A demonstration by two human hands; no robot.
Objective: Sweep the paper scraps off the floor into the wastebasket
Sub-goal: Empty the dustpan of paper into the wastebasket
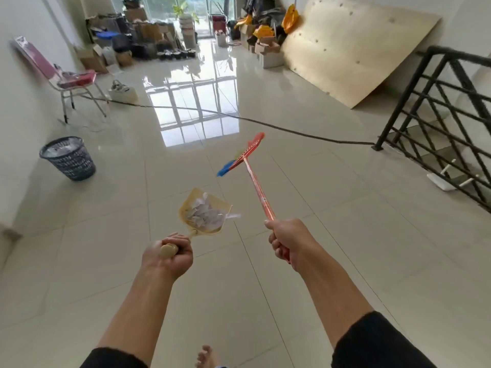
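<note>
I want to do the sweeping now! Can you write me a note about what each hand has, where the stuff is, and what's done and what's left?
Left hand grips the handle of the yellow dustpan, held above the floor with a pile of paper scraps in it.
Right hand grips the red broom, head lifted off the tiles.
The wastebasket stands ahead to the left by the wall, some paper already inside.
Done: scraps swept into the pan.
Left: carry the pan over level and tip it into the basket.

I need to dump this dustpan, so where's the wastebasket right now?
In the head view the wastebasket stands on the floor at far left, by the wall, nearer than the chair.
</note>
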